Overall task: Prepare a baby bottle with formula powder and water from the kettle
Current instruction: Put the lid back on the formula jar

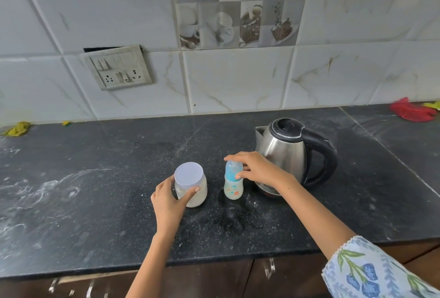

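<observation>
A small baby bottle [233, 188] with a blue collar and clear cap stands upright on the black counter [107, 178]. My right hand [256, 166] is wrapped around its cap from the right. To its left stands a clear jar [191, 185] of white formula powder with a pale lid on. My left hand [167, 198] grips the jar's side from the front left. A steel kettle [285, 152] with a black lid and handle stands just behind and right of the bottle, lid shut.
Wet patches and white powder smears mark the counter in front of the bottle. A switch and socket plate [116, 67] is on the tiled wall. A red cloth [412, 110] lies far right, yellow scraps [17, 129] far left. Cabinet handles [269, 268] sit below the counter edge.
</observation>
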A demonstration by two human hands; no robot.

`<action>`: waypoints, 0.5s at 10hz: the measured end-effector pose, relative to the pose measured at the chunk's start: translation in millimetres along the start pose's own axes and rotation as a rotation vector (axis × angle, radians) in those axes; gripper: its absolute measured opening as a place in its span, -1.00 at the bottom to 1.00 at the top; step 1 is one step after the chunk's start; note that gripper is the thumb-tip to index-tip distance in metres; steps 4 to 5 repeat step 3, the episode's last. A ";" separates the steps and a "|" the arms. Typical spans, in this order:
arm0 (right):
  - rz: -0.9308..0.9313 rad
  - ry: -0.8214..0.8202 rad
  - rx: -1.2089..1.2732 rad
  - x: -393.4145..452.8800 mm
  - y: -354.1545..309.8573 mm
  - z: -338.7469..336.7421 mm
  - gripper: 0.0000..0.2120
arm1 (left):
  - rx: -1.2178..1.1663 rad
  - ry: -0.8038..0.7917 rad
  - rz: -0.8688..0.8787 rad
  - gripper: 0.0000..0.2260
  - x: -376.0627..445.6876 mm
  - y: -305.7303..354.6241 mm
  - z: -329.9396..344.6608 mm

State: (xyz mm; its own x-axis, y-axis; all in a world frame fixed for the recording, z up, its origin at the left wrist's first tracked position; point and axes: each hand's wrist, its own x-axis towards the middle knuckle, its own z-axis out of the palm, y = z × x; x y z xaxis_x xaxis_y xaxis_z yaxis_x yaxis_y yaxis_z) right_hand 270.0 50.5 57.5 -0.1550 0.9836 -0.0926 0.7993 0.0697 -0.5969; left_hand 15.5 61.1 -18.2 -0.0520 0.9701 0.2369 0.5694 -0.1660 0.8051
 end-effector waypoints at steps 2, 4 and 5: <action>0.012 -0.042 -0.036 -0.9 -3.4 -7.0 -0.39 | 0.040 -0.039 0.021 -0.31 3.8 2.3 -4.0; -0.003 -0.038 -0.037 -6.9 -1.9 -2.4 -0.34 | 0.073 -0.047 0.042 -0.27 3.3 0.9 -3.4; -0.003 -0.038 -0.037 -6.9 -1.9 -2.4 -0.34 | 0.073 -0.047 0.042 -0.27 3.3 0.9 -3.4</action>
